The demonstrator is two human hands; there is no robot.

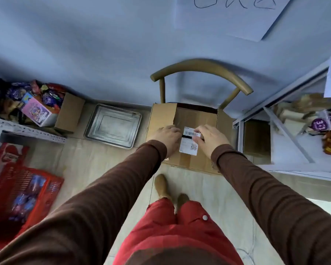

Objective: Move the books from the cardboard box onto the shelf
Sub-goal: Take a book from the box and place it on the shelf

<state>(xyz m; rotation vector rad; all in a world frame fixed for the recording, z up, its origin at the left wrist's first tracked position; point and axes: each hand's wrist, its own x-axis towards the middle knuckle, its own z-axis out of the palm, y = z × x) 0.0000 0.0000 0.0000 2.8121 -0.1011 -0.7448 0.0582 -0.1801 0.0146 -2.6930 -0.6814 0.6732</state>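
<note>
A brown cardboard box [191, 157] rests on a chair seat in front of me, with a white shipping label [189, 144] across its two top flaps. The far flaps stand partly up, showing a dark gap at the back. My left hand [167, 137] lies on the left flap with its fingers curled at the centre seam. My right hand [211, 139] presses on the right flap, fingertips at the label's edge. No books show; the box's inside is hidden. A white metal shelf [287, 131] stands to the right.
The chair's curved wooden back [201, 68] rises behind the box against a blue wall. A metal tray [113, 126] lies on the floor at left. A second white rack [27, 131] holds a snack-filled carton. A red basket [21, 197] sits lower left. My feet are just before the chair.
</note>
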